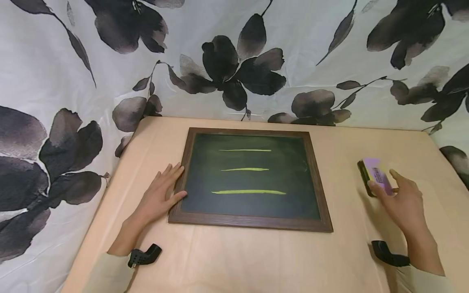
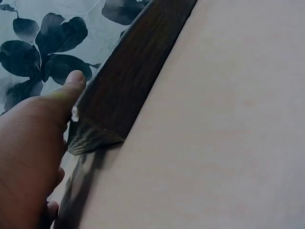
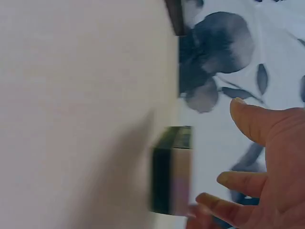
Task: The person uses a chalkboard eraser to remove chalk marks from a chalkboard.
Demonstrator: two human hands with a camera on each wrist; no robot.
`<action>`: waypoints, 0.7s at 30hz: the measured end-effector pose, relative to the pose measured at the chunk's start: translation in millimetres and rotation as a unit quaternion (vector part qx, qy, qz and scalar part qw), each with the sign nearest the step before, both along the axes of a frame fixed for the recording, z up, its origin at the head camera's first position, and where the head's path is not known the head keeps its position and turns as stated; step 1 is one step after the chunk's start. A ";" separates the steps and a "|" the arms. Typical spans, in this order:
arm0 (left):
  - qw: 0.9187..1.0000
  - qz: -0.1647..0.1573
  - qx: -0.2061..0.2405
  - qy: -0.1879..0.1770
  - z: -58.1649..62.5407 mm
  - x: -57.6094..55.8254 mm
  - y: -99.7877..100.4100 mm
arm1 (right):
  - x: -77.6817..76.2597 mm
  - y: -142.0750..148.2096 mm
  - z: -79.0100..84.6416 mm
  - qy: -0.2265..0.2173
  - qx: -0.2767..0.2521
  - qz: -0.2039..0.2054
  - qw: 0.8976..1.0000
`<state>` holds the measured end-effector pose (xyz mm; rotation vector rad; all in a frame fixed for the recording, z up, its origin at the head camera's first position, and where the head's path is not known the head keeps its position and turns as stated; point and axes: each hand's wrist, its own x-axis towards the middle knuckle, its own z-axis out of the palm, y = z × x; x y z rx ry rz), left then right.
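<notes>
For a sure hold, I'd set thumb and fingers evenly against opposite sides of the purple-and-black block, which sits on the bench at the chalkboard's three o'clock. The right hand reaches in from the block's five o'clock, thumb and fingers spread; whether a fingertip touches, I can't tell. The left hand rests, fingers straight, at the chalkboard's nine o'clock, which should steady it.

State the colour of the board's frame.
The frame is dark brown; the head view shows it best.
</notes>
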<state>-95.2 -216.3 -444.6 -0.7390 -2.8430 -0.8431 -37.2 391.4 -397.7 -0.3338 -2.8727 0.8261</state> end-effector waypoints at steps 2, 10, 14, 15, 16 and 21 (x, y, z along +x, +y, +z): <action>1.000 -0.008 0.013 0.001 -4.7 -0.1 -1.0 | -4.0 0.9 -6.3 -0.008 0.007 -0.008 1.000; 0.999 -0.010 0.006 0.030 -13.5 6.7 -3.6 | -1.3 6.0 -23.9 0.015 0.004 -0.044 0.999; 0.999 -0.010 0.002 0.033 -12.5 9.8 -3.0 | 1.5 9.5 -28.8 0.018 -0.015 -0.059 0.998; 0.999 -0.010 0.003 0.034 -12.1 9.9 -2.6 | 1.7 9.9 -29.7 0.020 -0.018 -0.064 0.998; 0.999 -0.009 0.004 0.034 -12.0 9.8 -2.5 | 1.6 9.9 -30.0 0.020 -0.020 -0.069 0.997; 0.999 -0.007 0.009 0.031 -13.7 6.5 0.4 | -2.2 11.1 -27.5 0.018 -0.024 -0.073 0.997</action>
